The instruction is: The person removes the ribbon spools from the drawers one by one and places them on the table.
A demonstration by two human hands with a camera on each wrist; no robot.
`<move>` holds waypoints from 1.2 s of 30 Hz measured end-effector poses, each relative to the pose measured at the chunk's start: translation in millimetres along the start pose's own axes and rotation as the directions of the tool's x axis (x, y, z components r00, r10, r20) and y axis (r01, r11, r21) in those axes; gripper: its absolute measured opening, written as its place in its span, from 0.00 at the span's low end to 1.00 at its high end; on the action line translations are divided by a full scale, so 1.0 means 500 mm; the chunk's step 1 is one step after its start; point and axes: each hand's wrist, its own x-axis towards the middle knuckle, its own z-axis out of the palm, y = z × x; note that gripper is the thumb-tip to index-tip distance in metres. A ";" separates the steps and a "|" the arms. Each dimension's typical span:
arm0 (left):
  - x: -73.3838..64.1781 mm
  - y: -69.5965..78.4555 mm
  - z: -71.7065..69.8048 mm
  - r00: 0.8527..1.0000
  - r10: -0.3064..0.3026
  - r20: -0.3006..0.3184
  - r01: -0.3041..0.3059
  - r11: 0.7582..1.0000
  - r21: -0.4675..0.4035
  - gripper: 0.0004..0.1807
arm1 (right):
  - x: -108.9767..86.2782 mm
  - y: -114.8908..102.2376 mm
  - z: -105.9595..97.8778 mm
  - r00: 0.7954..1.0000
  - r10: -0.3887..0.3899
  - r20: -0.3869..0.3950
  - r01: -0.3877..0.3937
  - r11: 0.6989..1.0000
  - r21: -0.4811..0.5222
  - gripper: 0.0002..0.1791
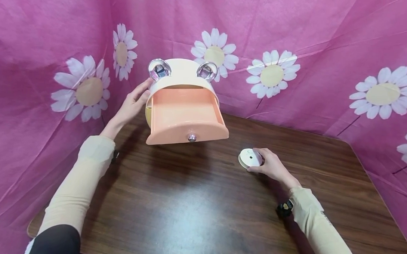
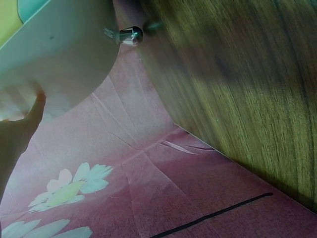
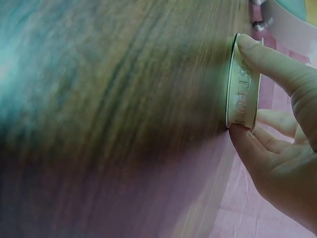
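Observation:
A white frog-like storage box with two shiny round eyes stands at the back of the table. Its peach drawer is pulled out and shows a bare floor; a small silver knob sits on the drawer front. My left hand rests against the box's left side, thumb and fingers touching the shell, as the left wrist view also shows. To the right of the box, my right hand pinches a white ribbon spool between thumb and fingers, at the tabletop. Shiny lettering runs along the ribbon.
The dark wood-grain table reflects light near its front. Pink cloth with white daisies hangs behind and at both sides. A yellow part shows at the box's left side, and a shiny short leg supports it.

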 end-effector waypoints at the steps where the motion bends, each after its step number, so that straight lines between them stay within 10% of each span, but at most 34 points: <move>1: 0.000 -0.001 0.000 1.000 0.000 0.001 0.000 1.000 -0.001 0.27 | 0.000 0.000 0.000 1.000 0.000 0.001 0.000 1.000 -0.002 0.46; 23: 0.004 -0.023 -0.002 1.000 0.030 0.003 -0.030 0.999 -0.033 0.27 | -0.013 -0.060 -0.024 0.983 -0.079 -0.167 0.076 0.997 -0.024 0.45; 30: 0.001 -0.011 -0.003 0.999 0.033 0.006 -0.033 0.999 -0.028 0.27 | -0.012 -0.134 -0.037 0.935 -0.191 -0.298 0.195 0.981 -0.017 0.42; 36: 0.001 -0.010 -0.003 0.999 0.034 0.005 -0.034 0.999 -0.015 0.27 | -0.014 -0.230 -0.041 0.853 -0.331 -0.403 0.344 0.938 -0.044 0.39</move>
